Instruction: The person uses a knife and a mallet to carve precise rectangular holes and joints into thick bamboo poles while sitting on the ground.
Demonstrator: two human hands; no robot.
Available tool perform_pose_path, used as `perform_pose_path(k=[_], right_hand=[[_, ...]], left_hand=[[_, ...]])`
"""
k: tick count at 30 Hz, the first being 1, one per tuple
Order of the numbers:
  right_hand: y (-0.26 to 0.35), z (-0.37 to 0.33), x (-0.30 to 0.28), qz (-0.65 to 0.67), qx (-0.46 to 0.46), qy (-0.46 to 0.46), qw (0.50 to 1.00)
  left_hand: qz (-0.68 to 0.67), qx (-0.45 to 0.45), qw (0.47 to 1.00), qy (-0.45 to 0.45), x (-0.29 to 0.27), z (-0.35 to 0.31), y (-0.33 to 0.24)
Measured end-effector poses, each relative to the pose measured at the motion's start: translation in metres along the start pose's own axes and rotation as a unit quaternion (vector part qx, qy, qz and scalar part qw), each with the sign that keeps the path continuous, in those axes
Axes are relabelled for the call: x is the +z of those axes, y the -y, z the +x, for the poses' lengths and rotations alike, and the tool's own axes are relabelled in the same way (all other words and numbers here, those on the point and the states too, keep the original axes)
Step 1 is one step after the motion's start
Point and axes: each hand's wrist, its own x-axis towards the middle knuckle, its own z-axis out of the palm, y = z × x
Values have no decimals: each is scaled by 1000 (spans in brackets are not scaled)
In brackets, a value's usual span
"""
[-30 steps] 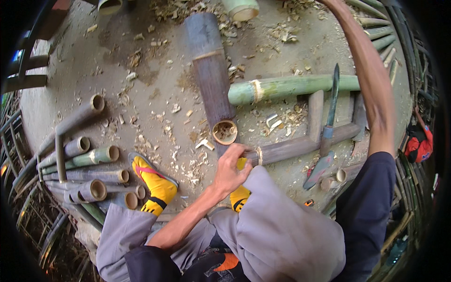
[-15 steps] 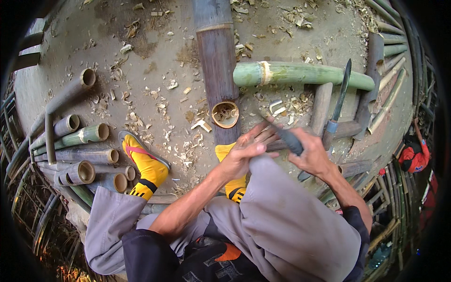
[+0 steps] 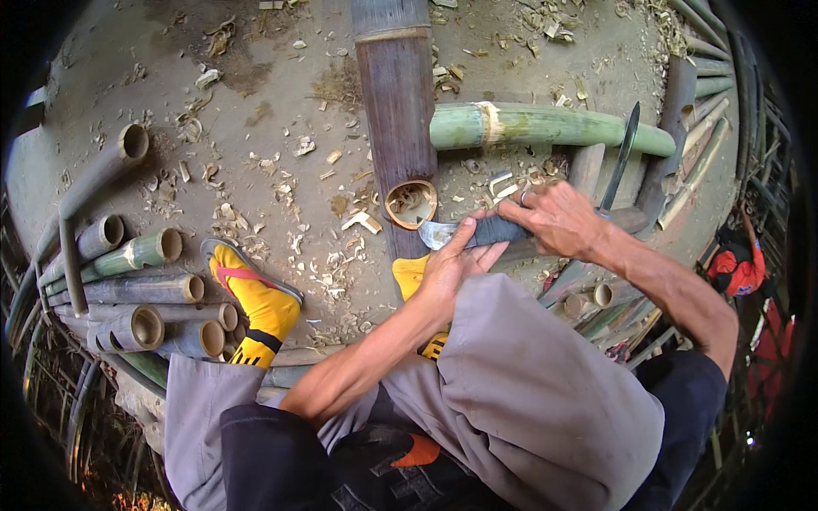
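Note:
My right hand [image 3: 558, 220] grips the dark wrapped handle of a knife [image 3: 498, 230], its fist near the handle's right end. The knife lies level, its short grey blade pointing left. Beneath it is my left hand [image 3: 452, 266], thumb up against the blade end of the handle and fingers under it. Just beyond the blade tip is the open cut end of a thick dark bamboo pole [image 3: 396, 111], with shavings inside. A yellow-socked foot [image 3: 411, 274] is beside that pole end, near my left hand.
A green bamboo length [image 3: 554, 126] lies across to the right, with a long machete [image 3: 622, 157] upright beside it. Cut bamboo tubes [image 3: 141, 289] are stacked at left. Shavings [image 3: 319, 264] litter the ground. Another person in red [image 3: 737, 268] is at far right.
The knife has turned so its blade points left, and my right hand has moved up and shifted along its handle. My left hand has closed in under the knife.

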Motion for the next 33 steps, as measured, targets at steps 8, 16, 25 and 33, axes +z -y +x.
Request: perform_pose_path(k=[8, 16, 25, 33], right_hand=[[66, -7, 86, 250, 131, -69, 957], [158, 31, 107, 531, 249, -164, 793], [-79, -26, -45, 98, 241, -543, 798], [-228, 43, -188, -183, 402, -288, 850]], left_hand=[[268, -45, 952, -141, -4, -21, -39], [591, -105, 786, -147, -4, -36, -82], [596, 66, 799, 43, -5, -53, -39], [580, 92, 809, 21, -10, -38, -39]])
